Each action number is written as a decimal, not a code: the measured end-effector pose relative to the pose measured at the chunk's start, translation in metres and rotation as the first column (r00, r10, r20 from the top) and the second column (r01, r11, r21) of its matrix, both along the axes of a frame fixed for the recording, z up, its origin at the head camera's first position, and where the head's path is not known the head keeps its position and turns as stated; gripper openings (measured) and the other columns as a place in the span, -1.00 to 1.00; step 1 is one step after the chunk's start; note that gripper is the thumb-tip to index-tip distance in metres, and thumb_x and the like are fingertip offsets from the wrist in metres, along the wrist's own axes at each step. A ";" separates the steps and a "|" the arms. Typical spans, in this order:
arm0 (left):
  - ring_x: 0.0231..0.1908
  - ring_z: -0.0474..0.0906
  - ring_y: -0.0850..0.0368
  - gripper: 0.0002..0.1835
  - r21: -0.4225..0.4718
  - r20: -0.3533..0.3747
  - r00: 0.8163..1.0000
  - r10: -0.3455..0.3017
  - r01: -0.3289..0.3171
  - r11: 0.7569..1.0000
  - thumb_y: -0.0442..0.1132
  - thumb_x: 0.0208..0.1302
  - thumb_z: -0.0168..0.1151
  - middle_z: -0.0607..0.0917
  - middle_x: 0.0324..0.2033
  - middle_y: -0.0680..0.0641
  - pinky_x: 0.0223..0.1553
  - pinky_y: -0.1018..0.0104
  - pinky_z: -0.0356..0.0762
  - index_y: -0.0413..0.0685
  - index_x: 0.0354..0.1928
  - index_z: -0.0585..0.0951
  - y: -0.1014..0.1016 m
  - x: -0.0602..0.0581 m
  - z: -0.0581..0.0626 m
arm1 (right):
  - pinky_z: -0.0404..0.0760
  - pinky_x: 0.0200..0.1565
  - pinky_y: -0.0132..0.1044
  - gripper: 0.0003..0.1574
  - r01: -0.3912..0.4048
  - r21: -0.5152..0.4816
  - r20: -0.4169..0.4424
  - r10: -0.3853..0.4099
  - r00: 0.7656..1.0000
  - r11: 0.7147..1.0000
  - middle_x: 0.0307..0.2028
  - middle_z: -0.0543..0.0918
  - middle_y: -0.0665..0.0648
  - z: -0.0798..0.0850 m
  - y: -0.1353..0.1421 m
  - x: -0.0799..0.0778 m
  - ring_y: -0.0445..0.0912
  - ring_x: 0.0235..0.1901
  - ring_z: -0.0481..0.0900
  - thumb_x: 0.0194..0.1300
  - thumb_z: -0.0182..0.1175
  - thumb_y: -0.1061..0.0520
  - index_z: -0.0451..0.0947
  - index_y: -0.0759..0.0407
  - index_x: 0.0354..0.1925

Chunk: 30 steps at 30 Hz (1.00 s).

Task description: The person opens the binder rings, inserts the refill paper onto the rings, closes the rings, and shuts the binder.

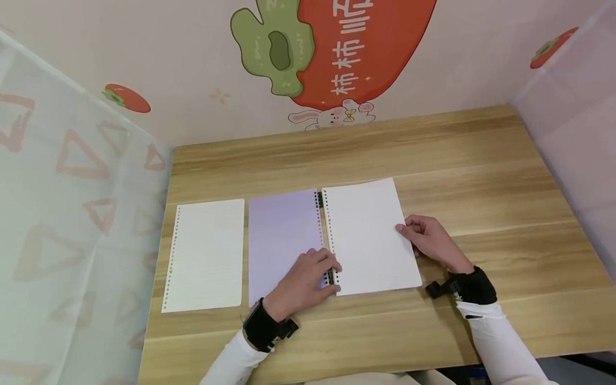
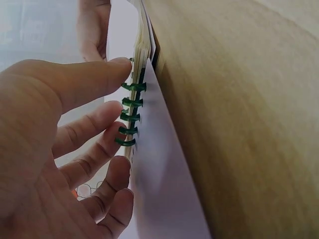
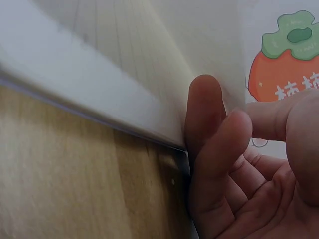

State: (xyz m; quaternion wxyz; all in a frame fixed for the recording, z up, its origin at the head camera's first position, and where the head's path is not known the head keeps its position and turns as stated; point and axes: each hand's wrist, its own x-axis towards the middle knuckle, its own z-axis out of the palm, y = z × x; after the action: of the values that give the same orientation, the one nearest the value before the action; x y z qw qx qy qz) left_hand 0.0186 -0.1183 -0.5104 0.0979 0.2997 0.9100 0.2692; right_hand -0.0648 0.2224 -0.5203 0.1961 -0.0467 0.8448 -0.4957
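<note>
A ring-bound notebook lies spread on the table, its lilac cover (image 1: 284,235) at left and white punched pages (image 1: 370,235) at right. Green binder rings (image 2: 130,117) show along its spine. My left hand (image 1: 308,278) rests over the lower spine, thumb and fingers bent loosely and touching the rings and the punched edge. At the opposite side my right hand (image 1: 430,240) pinches the pages' right edge, thumb on top. In the right wrist view, the fingertips (image 3: 207,104) touch the page edge; how many sheets they hold is unclear.
A separate white punched sheet (image 1: 207,256) lies left of the lilac cover. The wooden table (image 1: 481,176) extends behind and to the right. A printed cloth wall (image 1: 192,64) stands along the back, with more hanging cloth at both sides.
</note>
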 end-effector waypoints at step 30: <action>-0.12 0.48 0.18 -0.58 -0.066 -0.107 0.992 0.063 -0.070 0.995 0.19 0.33 0.31 0.68 0.01 0.16 -0.10 0.28 0.43 0.17 0.09 0.69 -0.008 -0.004 0.010 | 0.59 -0.55 -0.25 -0.55 -0.019 -0.052 -0.083 0.015 0.996 0.998 -0.36 0.69 0.33 0.021 -0.023 -0.038 0.03 -0.51 0.66 0.52 0.15 -0.06 0.58 0.34 -0.04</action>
State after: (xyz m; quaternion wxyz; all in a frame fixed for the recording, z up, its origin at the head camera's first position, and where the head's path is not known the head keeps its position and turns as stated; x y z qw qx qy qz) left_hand 0.0151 -0.1267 -0.5009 0.0511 0.2793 0.9322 0.2245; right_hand -0.1024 0.1997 -0.4992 0.1637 -0.0795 0.8383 -0.5139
